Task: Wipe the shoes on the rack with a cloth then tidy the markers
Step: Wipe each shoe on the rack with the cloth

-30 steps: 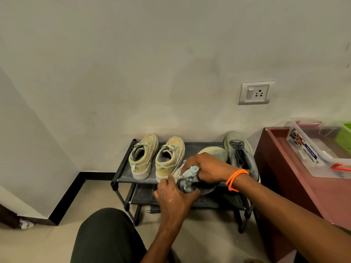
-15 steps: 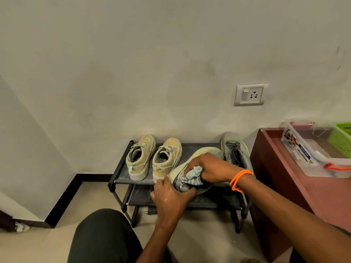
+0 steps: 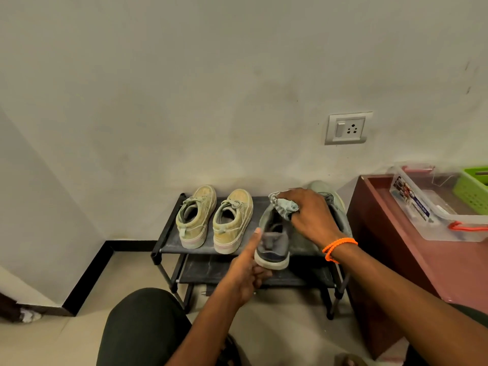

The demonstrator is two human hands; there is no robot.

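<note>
Grey shoe (image 3: 273, 240) now sits upright with its heel toward the camera at the rack's (image 3: 169, 249) front right edge; half a second ago it was tipped sole-out. Left hand (image 3: 248, 270) grips the heel from below, while right hand (image 3: 306, 215) has slid forward, fingers bunching the cloth (image 3: 284, 206) against the toe. Judgement: sole done, upper underway; markers untouched.

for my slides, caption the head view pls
Left hand grips grey shoe by its heel while right hand holds cloth on it.
</note>
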